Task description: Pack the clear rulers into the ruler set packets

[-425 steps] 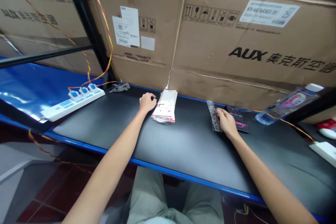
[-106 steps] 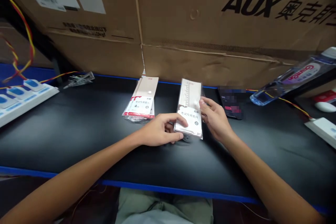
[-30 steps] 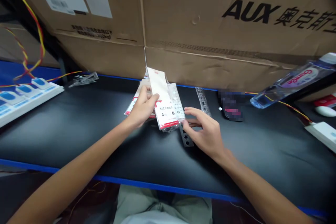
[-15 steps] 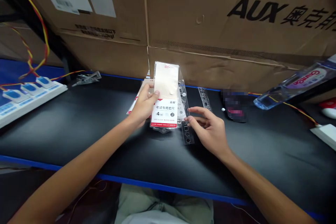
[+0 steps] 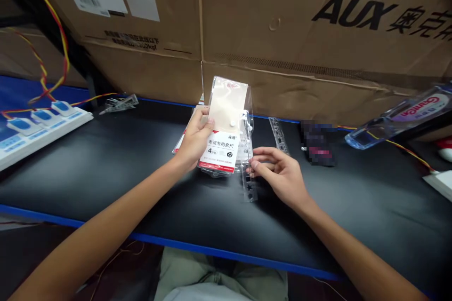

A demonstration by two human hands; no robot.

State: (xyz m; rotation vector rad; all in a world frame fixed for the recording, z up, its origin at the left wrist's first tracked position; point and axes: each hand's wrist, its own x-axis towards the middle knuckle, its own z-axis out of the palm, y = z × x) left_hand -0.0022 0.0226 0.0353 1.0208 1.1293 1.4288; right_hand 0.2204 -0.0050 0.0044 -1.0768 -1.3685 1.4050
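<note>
My left hand [image 5: 198, 137] grips a clear plastic pouch [image 5: 226, 103] by its left side, thumb on the front. A white and red printed card shows through it, with a round white snap near the middle. Between the thumb and fingers of my right hand [image 5: 280, 174] is a clear stencil ruler [image 5: 249, 183] with cut-out shapes, its upper part overlapping the pouch's right edge. Whether that part lies inside or behind the pouch I cannot tell. More clear pieces and a red-white packet [image 5: 180, 141] lie partly hidden behind the pouch.
Another clear stencil ruler [image 5: 278, 135] lies right of the pouch, near a dark blurred item [image 5: 318, 146]. A bottle [image 5: 399, 115] lies tilted at right. A power strip [image 5: 45, 136] stands left, and a large carton [image 5: 247, 19] backs the black table [image 5: 116, 164].
The pouch has tilted, its top leaning further right. My right hand has brought the ruler slightly left and down, against the pouch's right edge. The camera view has shifted a little.
</note>
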